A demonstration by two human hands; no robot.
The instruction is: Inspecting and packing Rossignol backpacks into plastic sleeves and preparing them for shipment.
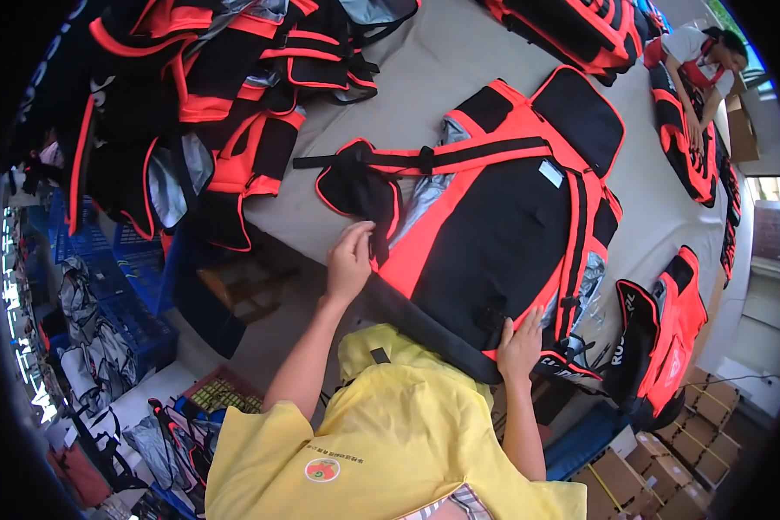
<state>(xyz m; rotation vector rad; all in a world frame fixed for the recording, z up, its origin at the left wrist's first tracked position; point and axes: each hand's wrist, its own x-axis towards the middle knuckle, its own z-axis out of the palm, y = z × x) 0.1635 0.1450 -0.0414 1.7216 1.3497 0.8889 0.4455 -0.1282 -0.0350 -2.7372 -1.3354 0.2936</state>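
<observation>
A large black and orange-red sports backpack [494,247] lies on the cloth-covered table, its shoulder straps facing up and the lower end nearest me. My left hand [348,264] is at its left edge, fingertips pinched against a black side flap [360,186] with orange-red trim. How much of the flap is between those fingers is hard to see. My right hand [520,348] rests on the near right edge of the backpack, fingers stretched out and lying on the fabric. Silver lining [426,204] shows at the open side pockets.
A heap of similar bags [234,113] covers the table's far left. More lie at the far edge [572,30]. Another bag [667,338] is at the right. A co-worker [698,74] leans over a bag at the far right. Blue crates [130,303] and cardboard boxes [641,472] stand below.
</observation>
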